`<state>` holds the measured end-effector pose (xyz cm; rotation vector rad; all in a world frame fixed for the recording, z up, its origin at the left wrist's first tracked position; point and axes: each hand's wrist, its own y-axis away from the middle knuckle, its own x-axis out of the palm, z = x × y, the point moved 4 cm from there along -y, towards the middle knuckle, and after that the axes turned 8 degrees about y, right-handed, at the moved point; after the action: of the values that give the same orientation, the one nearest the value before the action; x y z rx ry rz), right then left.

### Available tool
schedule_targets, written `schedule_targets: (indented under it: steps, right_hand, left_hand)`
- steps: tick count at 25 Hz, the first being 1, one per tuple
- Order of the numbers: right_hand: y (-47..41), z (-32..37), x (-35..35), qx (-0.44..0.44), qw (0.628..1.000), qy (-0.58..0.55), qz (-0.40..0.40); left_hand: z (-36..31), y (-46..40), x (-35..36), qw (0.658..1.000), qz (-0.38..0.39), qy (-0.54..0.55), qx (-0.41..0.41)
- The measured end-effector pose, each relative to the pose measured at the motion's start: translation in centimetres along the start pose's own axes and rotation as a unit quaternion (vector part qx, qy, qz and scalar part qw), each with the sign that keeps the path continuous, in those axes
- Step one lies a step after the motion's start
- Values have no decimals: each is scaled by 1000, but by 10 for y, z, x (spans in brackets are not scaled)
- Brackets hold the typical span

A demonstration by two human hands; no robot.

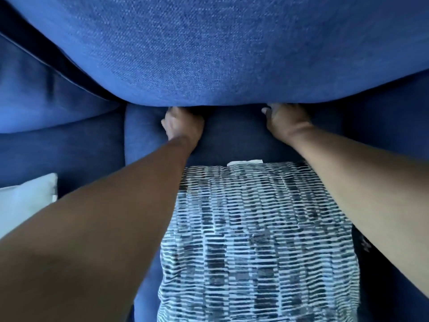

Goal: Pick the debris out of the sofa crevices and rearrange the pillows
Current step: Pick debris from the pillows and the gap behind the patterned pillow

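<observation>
A large blue back cushion [220, 49] fills the upper half of the head view. My left hand [183, 124] and my right hand [285, 122] both reach under its lower edge, with the fingers hidden beneath the fabric, so each appears to grip that edge. Between my forearms lies a blue-and-white patterned pillow [260, 240] on the blue seat cushion [232, 135]; a white tag [245, 162] shows at its far edge. No debris is visible.
A second blue back cushion [46, 98] leans at the left. A pale white pillow [25, 201] pokes in at the left edge. Dark blue seat fabric [69, 154] spreads to both sides.
</observation>
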<state>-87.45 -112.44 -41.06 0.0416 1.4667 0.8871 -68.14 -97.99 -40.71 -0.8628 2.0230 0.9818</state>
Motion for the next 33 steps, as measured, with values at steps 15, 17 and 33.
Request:
schedule_targets:
  steps: [15,17,33]
  right_hand:
    - [124,11,-40,-8,997,-58,-46]
    - [155,15,-58,-7,979,-164,-120]
    - [353,102,-175,-68,891,-419,-164]
  left_hand:
    - [21,58,-79,987,102,-98,74]
    - [26,79,-106,992,57,-63,89]
    - [2,309,-288,958,-155,217,105]
